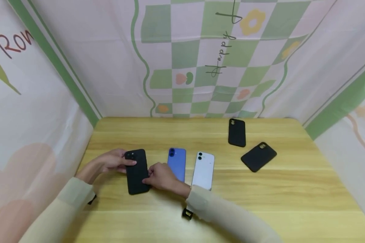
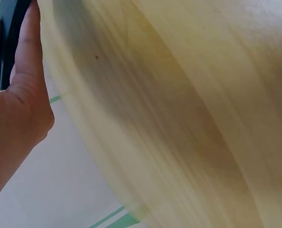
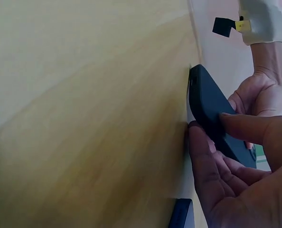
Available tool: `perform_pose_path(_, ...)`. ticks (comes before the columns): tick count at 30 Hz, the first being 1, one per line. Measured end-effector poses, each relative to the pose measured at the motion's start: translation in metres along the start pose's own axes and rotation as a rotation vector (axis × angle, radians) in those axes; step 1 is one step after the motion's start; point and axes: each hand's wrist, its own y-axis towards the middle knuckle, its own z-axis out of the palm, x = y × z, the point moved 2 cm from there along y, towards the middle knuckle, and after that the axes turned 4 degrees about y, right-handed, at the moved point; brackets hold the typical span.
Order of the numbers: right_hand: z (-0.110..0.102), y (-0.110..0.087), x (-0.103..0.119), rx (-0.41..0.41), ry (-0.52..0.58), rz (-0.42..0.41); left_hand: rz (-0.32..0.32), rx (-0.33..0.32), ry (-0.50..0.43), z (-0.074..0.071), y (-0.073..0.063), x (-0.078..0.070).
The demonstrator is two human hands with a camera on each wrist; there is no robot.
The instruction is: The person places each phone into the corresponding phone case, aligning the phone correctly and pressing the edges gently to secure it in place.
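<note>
Phone (image 1: 137, 177), flat, rectangular and matte black with rounded corners, is held up above the left part of the yellow wood-grain table (image 1: 140, 219). Dark round camera lenses (image 1: 132, 155) sit in the far left corner of its back, which faces up toward me. Its long axis runs away from me, camera end far, leaning slightly left. My left hand (image 1: 114, 160) pinches its left edge near the lenses; my right hand (image 1: 162, 175) pinches the right edge, nearer to me.

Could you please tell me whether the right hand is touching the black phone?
Touching. The right wrist view shows the right hand pinching the black phone, its thumb resting on the back.
</note>
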Motion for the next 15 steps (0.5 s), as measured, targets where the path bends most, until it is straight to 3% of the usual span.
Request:
perform_pose_path(11, 0.0048, 0.0066, -0.0011, -0.018, -0.072, 0.004, -0.021, -0.025, 0.031, -0.0049, 0.0042, 0.0081)
perform_pose_path(15, 0.0063, 0.0078, -0.0022, -0.018, -0.086, 0.006, -0.021, -0.11, 0.133, -0.0013, 0.0041, 0.0074)
